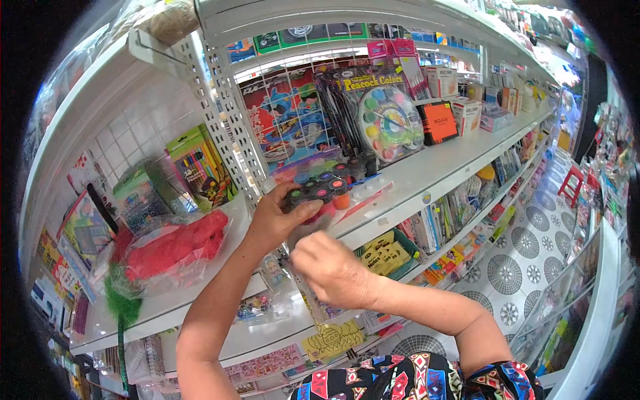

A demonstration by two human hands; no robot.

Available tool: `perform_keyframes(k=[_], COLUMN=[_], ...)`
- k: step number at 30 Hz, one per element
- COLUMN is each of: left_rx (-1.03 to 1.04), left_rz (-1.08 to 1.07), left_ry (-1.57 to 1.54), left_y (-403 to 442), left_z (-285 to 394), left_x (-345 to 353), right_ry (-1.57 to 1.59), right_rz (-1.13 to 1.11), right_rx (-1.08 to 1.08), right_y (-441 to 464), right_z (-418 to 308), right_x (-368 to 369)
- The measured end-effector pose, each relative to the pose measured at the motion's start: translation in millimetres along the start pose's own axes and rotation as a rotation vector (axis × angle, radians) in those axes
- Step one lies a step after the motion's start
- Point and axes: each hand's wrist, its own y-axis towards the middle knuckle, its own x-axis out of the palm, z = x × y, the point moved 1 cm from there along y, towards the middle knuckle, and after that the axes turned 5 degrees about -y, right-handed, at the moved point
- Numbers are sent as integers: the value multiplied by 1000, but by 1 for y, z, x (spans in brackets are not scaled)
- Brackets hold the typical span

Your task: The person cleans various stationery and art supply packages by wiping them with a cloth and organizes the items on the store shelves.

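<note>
My left hand (275, 212) is closed on a pack of small paint pots (313, 189) with dark lids and coloured dots on top, held at the front of the middle shelf. An orange pot shows at its right end. Just below and nearer to me is my right hand (337, 270), its fingers curled in and slightly blurred. Whatever it may hold is hidden. Behind the pots stands a Peacock Colors paint set (390, 120) with a round palette, next to packs of dark brushes (337, 113).
On the left shelf lie a bagged red fluffy bundle (177, 247), a green tinsel stick (122, 300) and a coloured pencil pack (200, 163). Boxes (440, 120) line the shelf to the right. A green basket (400, 270) of notepads sits lower. A red stool (571, 185) stands in the aisle.
</note>
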Motion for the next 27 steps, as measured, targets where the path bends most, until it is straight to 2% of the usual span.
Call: perform_keyframes(k=[2, 3, 7, 10, 11, 14, 18, 20, 23, 26, 27], left_rx=[-31, -55, -51, 252, 119, 8, 10, -2, -174, -76, -98], left_rz=[12, 5, -11, -17, -20, -41, -29, -43, -101, -135, -143], left_ry=[19, -14, -41, 179, -46, 29, 49, 8, -75, 23, 5], left_y=[-2, -1, -2, 6, 2, -3, -1, -2, -4, -4, -5], left_z=[6, 2, -2, -21, -20, 6, -6, -1, 10, 10, 14], left_x=[1, 0, 3, 0, 6, 9, 3, 2, 0, 2, 4], right_ry=[176, 254, 231, 20, 7, -151, -243, -392, 430, 750, 651], right_rz=[73, 38, 212, 227, 177, 92, 168, 327, 674, 738, 653], right_rx=[-172, -145, 26, 41, 17, 5, 150, 226, 630, 706, 777], right_y=[-2, -6, -15, -18, -19, -33, -65, -77, -79, -64, -63], right_z=[-2, -1, 14, 28, 32, 44, 80, 98, 124, 121, 119], right_x=[1, -5, -43, -43, -42, -38, -64, -86, -98, -101, -99])
